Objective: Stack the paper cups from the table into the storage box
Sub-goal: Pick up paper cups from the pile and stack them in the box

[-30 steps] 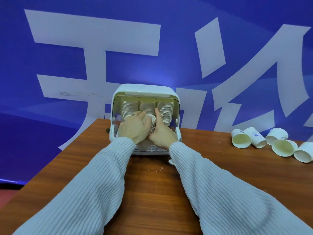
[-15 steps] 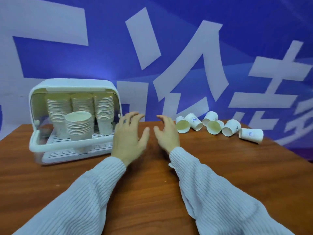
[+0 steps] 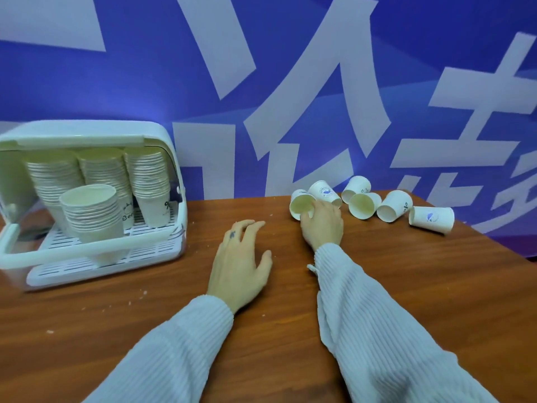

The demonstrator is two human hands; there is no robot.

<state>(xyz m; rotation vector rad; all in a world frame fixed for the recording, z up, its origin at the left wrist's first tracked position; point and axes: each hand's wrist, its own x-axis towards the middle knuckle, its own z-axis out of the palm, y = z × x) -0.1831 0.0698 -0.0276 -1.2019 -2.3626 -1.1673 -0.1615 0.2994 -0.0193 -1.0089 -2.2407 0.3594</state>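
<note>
The right hand (image 3: 322, 225) reaches forward over the desk (image 3: 406, 286) and closes its fingers on the nearest paper cup (image 3: 302, 206), which lies on its side with its mouth facing the person; the fingertips curl at the cup's lower rim and side. Just beyond the knuckles lies a second cup (image 3: 324, 191) with a blue logo, touching the first. Farther to the right of this hand four more loose cups (image 3: 392, 209) lie tipped on the desk in a loose row, the last one (image 3: 431, 219) a little apart from the others.

The left hand (image 3: 239, 266) hovers low over the wood, near the right hand and on its left, fingers relaxed and slightly spread, holding nothing. Both arms wear ribbed pale sleeves (image 3: 377, 330).

Well to the left of the left hand stands the white storage box (image 3: 162, 135), its front open. Inside, three tall stacks of cups (image 3: 101, 170) stand at the back, and a shorter stack (image 3: 91, 210) stands in front on the slotted tray. Behind the desk hangs a blue backdrop (image 3: 290, 39) with large white characters.
</note>
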